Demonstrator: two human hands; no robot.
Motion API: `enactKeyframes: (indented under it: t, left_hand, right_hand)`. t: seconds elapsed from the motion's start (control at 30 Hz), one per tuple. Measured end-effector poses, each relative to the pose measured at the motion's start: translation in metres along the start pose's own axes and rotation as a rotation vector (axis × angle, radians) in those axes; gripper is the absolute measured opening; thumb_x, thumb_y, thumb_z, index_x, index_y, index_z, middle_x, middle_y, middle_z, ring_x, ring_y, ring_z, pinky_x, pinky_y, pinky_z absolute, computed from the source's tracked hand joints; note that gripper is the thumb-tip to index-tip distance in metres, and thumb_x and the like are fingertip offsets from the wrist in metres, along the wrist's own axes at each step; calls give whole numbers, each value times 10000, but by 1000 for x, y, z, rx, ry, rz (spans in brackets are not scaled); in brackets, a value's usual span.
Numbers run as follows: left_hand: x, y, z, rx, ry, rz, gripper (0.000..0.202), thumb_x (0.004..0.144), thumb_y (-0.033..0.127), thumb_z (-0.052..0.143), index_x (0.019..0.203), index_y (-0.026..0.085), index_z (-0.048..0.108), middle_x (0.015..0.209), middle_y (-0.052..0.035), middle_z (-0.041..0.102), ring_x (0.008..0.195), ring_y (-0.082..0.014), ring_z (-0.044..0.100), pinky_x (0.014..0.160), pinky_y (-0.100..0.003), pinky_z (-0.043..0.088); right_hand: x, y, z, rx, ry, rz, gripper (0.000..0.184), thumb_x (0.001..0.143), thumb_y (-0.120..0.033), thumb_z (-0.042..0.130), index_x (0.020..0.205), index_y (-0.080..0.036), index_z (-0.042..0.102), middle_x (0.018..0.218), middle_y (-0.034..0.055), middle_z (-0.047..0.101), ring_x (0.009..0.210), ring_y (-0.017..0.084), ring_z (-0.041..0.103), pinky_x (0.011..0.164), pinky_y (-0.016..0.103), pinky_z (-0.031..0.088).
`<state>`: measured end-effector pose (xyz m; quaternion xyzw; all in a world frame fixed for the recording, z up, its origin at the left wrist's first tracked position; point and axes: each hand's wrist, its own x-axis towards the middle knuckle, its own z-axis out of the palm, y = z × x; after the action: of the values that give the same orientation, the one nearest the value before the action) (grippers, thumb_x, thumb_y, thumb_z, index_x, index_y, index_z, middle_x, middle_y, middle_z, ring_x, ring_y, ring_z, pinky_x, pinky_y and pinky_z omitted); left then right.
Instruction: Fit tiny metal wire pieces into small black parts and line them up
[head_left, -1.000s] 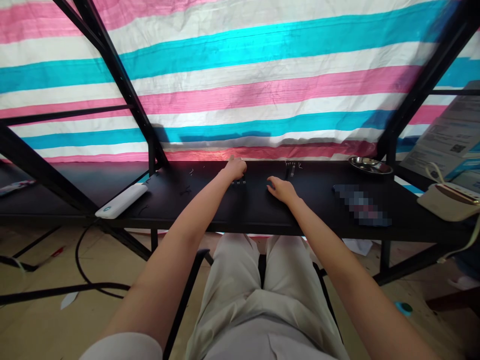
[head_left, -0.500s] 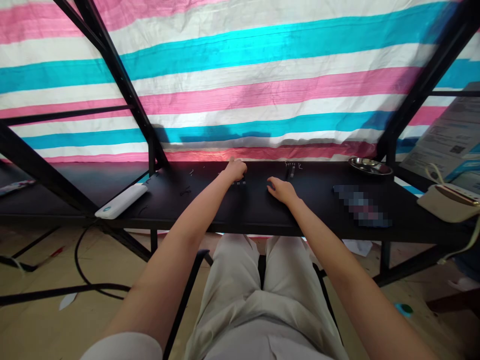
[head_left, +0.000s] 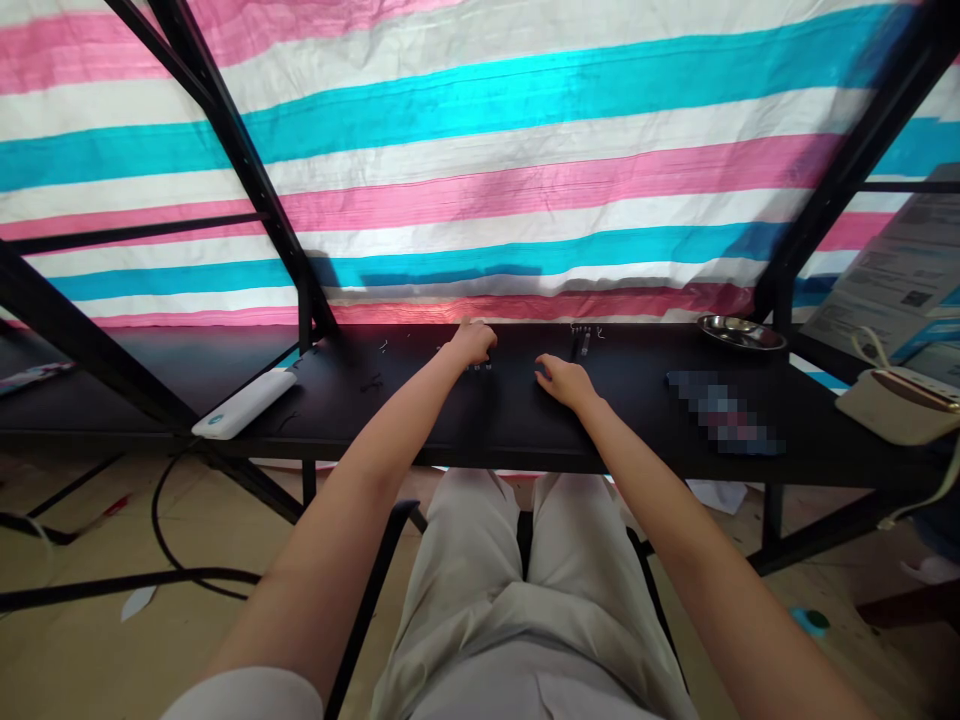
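Note:
Both my arms reach forward onto a black table (head_left: 420,420). My left hand (head_left: 472,343) is curled into a closed grip over a small dark part with metal pins that peeks out beneath the fingers (head_left: 480,366); what it grips is too small to name. My right hand (head_left: 565,381) rests flat on the tabletop a little to the right, fingers loosely spread, holding nothing. A small cluster of dark metal pieces (head_left: 583,338) lies just beyond my right hand, near the table's far edge.
A white power bank (head_left: 241,403) lies at the table's left corner. A metal dish (head_left: 739,331) sits far right, a blurred flat item (head_left: 724,412) nearer. A beige pouch (head_left: 900,402) is at the right edge. Black frame bars and a striped tarp stand behind.
Almost nothing moved; my left hand has drawn slightly nearer over the pinned part, and my right hand stays put.

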<state>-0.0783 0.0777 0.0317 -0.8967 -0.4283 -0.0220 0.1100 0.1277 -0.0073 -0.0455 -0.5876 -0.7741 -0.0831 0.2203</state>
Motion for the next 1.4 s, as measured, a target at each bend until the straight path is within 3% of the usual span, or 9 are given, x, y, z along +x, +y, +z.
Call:
enactKeyframes:
  t: [0.17, 0.3, 0.4, 0.5, 0.6, 0.7, 1.2, 1.4]
  left_hand:
    - [-6, 14, -14, -59, 111, 21, 358, 626, 174, 719, 980, 199, 671, 1029, -93, 616, 1054, -298, 479, 947, -470, 253]
    - [-19, 47, -18, -192, 392, 72, 222, 819, 211, 542, 1014, 204, 647, 1028, -72, 621, 1005, -229, 522, 897, -403, 298]
    - [-28, 76, -4, -320, 592, 70, 229, 880, 212, 442, 1000, 197, 637, 982, -58, 637, 951, -187, 545, 840, -351, 333]
    - [-34, 97, 21, -404, 676, 27, 232, 884, 198, 422, 984, 183, 630, 905, -53, 642, 852, -169, 551, 766, -317, 367]
    - [-37, 106, 41, -459, 694, -2, 203, 867, 176, 442, 939, 177, 631, 833, -44, 636, 803, -165, 544, 733, -301, 392]
    - [-40, 108, 49, -491, 715, -20, 198, 857, 156, 444, 927, 175, 629, 813, -41, 633, 794, -162, 540, 736, -298, 414]
    - [-49, 104, 47, -515, 649, -58, 217, 851, 148, 432, 924, 187, 633, 840, -55, 640, 817, -179, 549, 770, -332, 451]
    - [-49, 105, 46, -508, 634, -49, 214, 845, 134, 439, 918, 182, 634, 845, -52, 641, 826, -173, 547, 778, -322, 451]
  right_hand:
    - [0, 2, -1, -1, 48, 104, 269, 867, -339, 430, 1048, -211, 583, 957, 50, 658, 716, 157, 590, 587, 243, 336]
    - [0, 13, -8, -4, 162, 446, 298, 882, -333, 370, 939, -181, 620, 867, 87, 657, 732, 179, 589, 630, 263, 351]
    - [-2, 29, -11, 22, 163, 681, 284, 854, -317, 410, 946, -158, 625, 891, 117, 651, 824, 217, 587, 689, 301, 377]
    - [-4, 43, -8, 25, 99, 803, 315, 789, -354, 527, 998, -137, 617, 1017, 140, 629, 973, 268, 549, 788, 363, 384]
    - [-2, 50, -3, 33, 45, 839, 383, 765, -410, 574, 1033, -140, 615, 1105, 147, 595, 1060, 286, 504, 857, 405, 363]
    - [4, 54, 2, 43, 25, 848, 419, 767, -447, 570, 1057, -149, 615, 1137, 141, 582, 1090, 291, 484, 883, 421, 346]
    - [40, 70, 15, 159, -10, 824, 449, 683, -464, 666, 1040, -192, 645, 1051, 123, 644, 1053, 271, 544, 869, 404, 355]
    - [46, 54, 18, 154, -11, 761, 228, 781, -351, 574, 923, -199, 666, 994, 104, 659, 970, 231, 586, 822, 361, 379]
